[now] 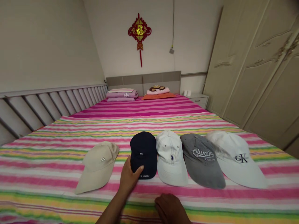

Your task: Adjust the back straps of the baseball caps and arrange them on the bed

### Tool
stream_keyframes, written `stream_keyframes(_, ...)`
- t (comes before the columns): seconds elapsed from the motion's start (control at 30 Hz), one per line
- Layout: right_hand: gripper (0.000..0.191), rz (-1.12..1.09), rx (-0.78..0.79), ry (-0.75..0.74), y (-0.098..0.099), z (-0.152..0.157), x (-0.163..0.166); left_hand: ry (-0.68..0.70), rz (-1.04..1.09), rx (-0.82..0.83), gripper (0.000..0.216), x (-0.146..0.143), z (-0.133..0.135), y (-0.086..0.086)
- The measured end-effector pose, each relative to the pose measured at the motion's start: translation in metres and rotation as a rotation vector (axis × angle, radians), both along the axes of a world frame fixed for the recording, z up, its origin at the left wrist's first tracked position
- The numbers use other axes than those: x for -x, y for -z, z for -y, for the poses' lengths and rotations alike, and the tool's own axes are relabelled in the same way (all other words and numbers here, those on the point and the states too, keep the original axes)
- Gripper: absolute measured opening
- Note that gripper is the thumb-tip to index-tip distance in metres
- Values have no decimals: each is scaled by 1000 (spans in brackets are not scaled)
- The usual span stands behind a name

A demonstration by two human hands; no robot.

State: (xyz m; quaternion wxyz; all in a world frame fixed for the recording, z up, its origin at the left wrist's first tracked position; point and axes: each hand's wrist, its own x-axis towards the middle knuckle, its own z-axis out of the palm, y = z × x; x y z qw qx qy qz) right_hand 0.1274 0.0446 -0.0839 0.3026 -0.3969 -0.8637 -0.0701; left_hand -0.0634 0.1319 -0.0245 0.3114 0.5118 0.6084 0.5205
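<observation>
Baseball caps lie in a row across the striped bedspread. My left hand [130,175] grips the left side of the navy cap [143,149], its thumb on top of the brim and its other fingers along the edge. To the left, apart from it, lies a beige cap [99,165]. A white cap with a small horse-rider emblem [171,155] sits close on the right, followed by a grey cap [202,158] with white lettering and a white "CK" cap [238,160]. Below the row, my right hand [170,207] is closed with curled fingers over the bedspread, holding nothing visible.
The striped bedspread [58,177] covers the bed. Folded lilac bedding [122,95] and a pink-and-orange stack [158,93] lie by the headboard [161,79]. A railing [58,101] runs along the left, a wardrobe [254,68] and a nightstand [198,100] stand right.
</observation>
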Motion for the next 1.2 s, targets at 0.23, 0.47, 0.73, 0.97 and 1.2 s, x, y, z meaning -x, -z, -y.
stream_keyframes(0.23,13,9,-16,26,0,0,0,-27,-329,64,107,-29,16,5)
stream_keyframes(0.47,12,-8,-13,25,4,-1,1,-58,-690,46,101,-27,13,12)
stream_keyframes(0.73,18,-17,-51,20,0,-1,1,-66,-750,-2,100,-25,16,16)
stream_keyframes(0.97,23,-37,-56,6,-2,0,1,-30,-703,-27,98,-23,19,19)
stream_keyframes(1.2,26,-95,-87,-26,-3,1,-3,46,-384,-83,87,-10,37,29)
